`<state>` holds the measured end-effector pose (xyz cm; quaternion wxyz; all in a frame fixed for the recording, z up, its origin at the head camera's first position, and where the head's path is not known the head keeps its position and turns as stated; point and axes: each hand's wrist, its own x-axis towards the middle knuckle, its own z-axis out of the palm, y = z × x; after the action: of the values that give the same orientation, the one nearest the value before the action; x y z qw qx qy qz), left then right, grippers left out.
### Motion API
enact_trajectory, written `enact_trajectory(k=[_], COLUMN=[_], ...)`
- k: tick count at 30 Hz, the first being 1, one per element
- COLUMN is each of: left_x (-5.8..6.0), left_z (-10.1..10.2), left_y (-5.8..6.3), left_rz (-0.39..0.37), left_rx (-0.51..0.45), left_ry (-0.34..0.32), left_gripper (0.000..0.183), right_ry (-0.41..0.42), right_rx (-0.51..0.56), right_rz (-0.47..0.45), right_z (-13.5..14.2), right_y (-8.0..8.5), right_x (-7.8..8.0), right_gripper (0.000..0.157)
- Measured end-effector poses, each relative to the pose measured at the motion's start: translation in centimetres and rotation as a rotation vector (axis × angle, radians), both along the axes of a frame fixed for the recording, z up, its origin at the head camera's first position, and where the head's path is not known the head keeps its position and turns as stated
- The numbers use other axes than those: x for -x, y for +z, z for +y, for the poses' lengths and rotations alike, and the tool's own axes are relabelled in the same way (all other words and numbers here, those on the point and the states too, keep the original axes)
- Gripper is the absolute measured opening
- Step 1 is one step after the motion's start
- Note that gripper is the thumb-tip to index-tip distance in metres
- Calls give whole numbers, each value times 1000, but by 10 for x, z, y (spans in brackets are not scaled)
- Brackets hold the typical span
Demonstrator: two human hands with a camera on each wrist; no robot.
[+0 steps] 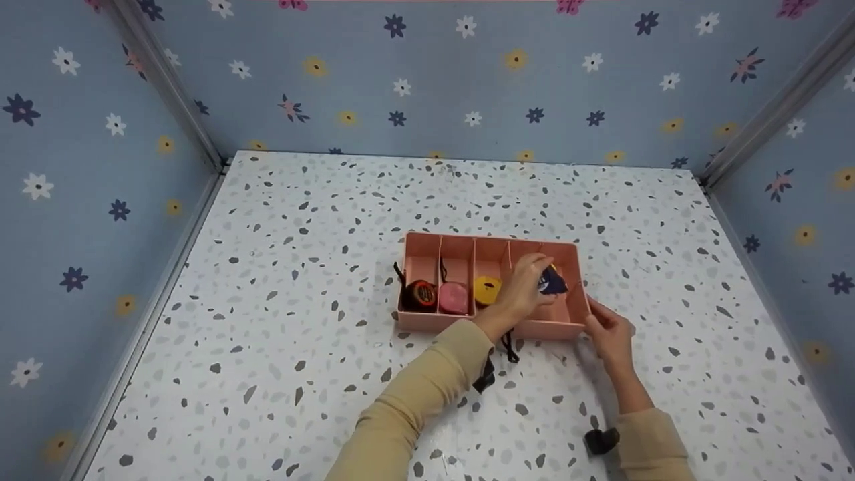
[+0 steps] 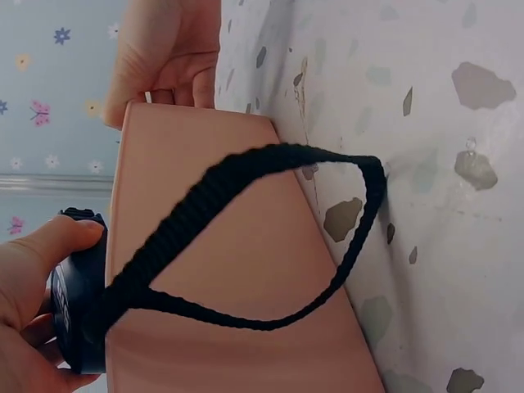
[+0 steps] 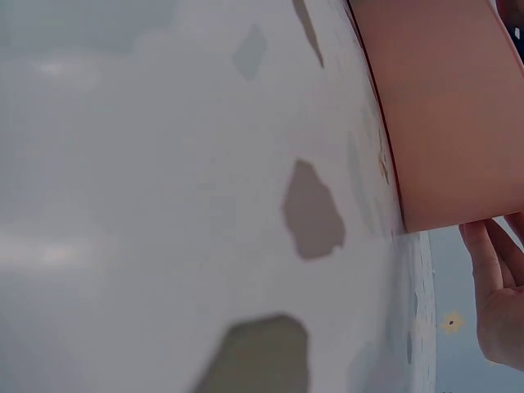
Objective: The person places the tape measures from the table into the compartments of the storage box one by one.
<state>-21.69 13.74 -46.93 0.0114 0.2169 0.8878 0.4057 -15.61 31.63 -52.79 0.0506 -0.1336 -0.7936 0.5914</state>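
A pink divided box [image 1: 461, 323] stands on the speckled table. My left hand [image 1: 518, 294] reaches over its front wall and grips a dark navy tape measure [image 1: 552, 280] above the right-hand part of the box. In the left wrist view, thumb and fingers hold the dark tape measure [image 2: 78, 299] from both sides, and its black strap [image 2: 205, 196] loops down over the front wall. My right hand [image 1: 611, 334] holds the box at its right front corner, fingers [image 3: 485, 258] against the end wall.
In the left compartments lie a black tape measure with an orange label [image 1: 422, 294], a pink tape measure [image 1: 454, 298] and a yellow tape measure [image 1: 486, 290]. Thin dividers separate them. Flower-patterned panels [image 1: 427, 87] enclose the table at the back and both sides.
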Motion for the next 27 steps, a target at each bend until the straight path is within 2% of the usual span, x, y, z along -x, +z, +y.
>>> enact_trajectory(k=[8,14,16,23,27], left_x=[7,12,14,18,19], left_z=[13,16,17,20,23], left_y=[-2,-10,-12,-19,-19], left_rz=[-44,-62,-64,-61,-71], left_rx=[96,129,131,178,201], left_ry=[45,64,62,58,57], left_gripper=[65,65,64,62,60], right_ry=[-7,0,5,15,26], right_rx=[12,-19,-29,-22,-29], right_rz=[33,58,88,160,155], right_z=[1,1,3,18,17], right_y=[-1,-3,-7,-42,-37], right_x=[0,0,1,9,8], right_gripper=[40,39,39,38,42])
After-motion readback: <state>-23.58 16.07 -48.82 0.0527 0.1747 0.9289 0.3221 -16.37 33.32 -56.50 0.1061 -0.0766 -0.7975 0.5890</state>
